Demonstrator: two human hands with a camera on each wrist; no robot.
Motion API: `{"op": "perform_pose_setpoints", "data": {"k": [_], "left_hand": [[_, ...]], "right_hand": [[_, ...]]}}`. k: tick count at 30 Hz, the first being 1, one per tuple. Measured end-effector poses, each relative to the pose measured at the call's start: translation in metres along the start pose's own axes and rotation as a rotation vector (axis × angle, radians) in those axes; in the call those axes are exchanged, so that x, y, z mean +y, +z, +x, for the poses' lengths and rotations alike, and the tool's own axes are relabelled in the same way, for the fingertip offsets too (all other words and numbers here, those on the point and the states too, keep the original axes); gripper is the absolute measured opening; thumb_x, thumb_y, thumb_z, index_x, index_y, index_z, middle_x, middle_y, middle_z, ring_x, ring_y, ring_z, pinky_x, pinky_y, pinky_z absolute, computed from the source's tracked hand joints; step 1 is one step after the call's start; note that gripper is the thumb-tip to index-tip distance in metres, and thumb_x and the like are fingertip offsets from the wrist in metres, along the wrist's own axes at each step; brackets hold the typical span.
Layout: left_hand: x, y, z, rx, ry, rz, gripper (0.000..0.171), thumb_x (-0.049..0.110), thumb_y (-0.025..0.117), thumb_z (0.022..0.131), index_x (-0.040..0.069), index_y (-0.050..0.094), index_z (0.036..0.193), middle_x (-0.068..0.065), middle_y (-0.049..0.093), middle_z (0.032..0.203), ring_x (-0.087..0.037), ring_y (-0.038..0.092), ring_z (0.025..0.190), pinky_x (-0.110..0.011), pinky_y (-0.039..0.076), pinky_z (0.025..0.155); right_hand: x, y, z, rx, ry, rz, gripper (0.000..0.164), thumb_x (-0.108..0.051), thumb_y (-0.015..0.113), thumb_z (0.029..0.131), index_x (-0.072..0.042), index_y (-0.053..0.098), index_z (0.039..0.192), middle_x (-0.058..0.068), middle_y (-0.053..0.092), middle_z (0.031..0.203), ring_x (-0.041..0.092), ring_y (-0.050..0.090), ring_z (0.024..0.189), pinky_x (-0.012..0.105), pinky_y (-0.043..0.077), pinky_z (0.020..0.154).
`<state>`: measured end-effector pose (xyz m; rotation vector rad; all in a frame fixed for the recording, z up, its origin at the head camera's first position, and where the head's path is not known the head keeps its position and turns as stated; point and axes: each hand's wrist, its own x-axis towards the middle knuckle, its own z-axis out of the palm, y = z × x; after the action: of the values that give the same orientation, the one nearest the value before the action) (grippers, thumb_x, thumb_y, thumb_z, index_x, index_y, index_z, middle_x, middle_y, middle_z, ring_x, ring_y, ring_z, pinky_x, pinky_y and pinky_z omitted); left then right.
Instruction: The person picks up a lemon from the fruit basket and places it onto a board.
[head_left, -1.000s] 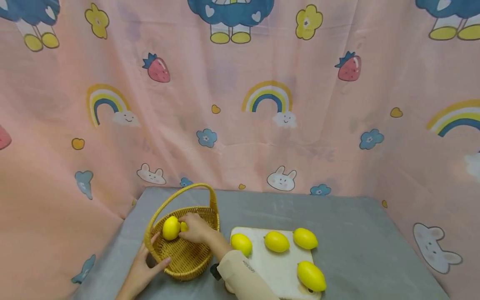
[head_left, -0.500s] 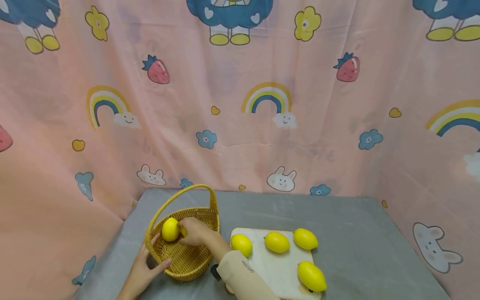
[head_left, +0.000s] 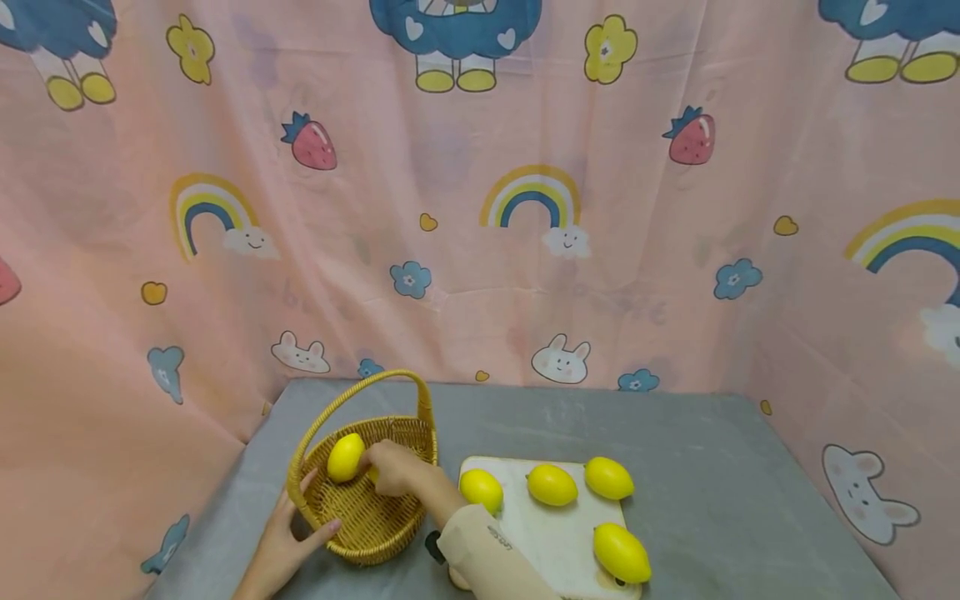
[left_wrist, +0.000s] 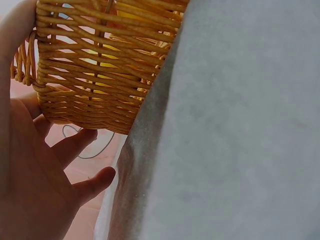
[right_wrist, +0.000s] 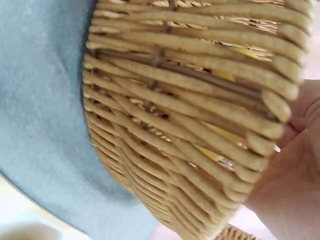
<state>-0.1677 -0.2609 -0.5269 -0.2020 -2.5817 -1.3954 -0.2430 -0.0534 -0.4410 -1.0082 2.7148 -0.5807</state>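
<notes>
The left hand (head_left: 288,537) is placed at the left side of an oval golden-brown wicker basket (head_left: 375,552) with an arched handle; its grip is closed on the wall, thumb at the near rim. Inside the basket, a smooth yellow lemon (head_left: 347,457) lies at the left. Just beside it, the right hand (head_left: 397,468) has its grip closed on a second yellow lemon (head_left: 372,474), mostly hidden by the hand. Further right, on the grey surface (head_left: 712,500), a white rectangular board (head_left: 536,533) carries four more yellow lemons (head_left: 552,485).
</notes>
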Motion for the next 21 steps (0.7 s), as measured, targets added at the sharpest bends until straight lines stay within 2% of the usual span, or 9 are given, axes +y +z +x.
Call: {"op": "perform_pose_setpoints", "data": {"k": [3, 11, 21], "left_hand": [[0.001, 0.000, 0.000, -0.001, 0.000, -0.003, 0.085, 0.024, 0.080, 0.086, 0.003, 0.033, 0.154, -0.031, 0.017, 0.158, -0.055, 0.017, 0.141, -0.077, 0.020, 0.103], [0.002, 0.000, 0.000, -0.002, 0.015, -0.004, 0.085, 0.022, 0.080, 0.086, 0.003, 0.033, 0.154, -0.031, 0.015, 0.159, -0.055, 0.017, 0.141, -0.077, 0.022, 0.103], [0.003, 0.001, 0.000, -0.006, 0.004, 0.023, 0.086, 0.025, 0.080, 0.086, 0.003, 0.033, 0.154, -0.031, 0.015, 0.159, -0.056, 0.018, 0.141, -0.077, 0.022, 0.102]], "right_hand": [[0.000, -0.002, -0.002, -0.011, -0.008, -0.015, 0.040, 0.013, 0.067, 0.083, -0.009, 0.075, 0.116, -0.001, 0.071, 0.114, 0.004, 0.056, 0.093, 0.016, 0.043, 0.073], [0.001, -0.004, -0.007, -0.096, -0.020, 0.029, 0.047, 0.014, 0.068, 0.081, -0.011, 0.071, 0.121, -0.004, 0.070, 0.114, 0.005, 0.060, 0.108, 0.019, 0.048, 0.091], [0.000, -0.005, -0.011, -0.220, -0.060, 0.116, 0.040, 0.015, 0.066, 0.081, -0.009, 0.074, 0.113, -0.004, 0.069, 0.107, 0.006, 0.059, 0.098, 0.017, 0.048, 0.084]]}}
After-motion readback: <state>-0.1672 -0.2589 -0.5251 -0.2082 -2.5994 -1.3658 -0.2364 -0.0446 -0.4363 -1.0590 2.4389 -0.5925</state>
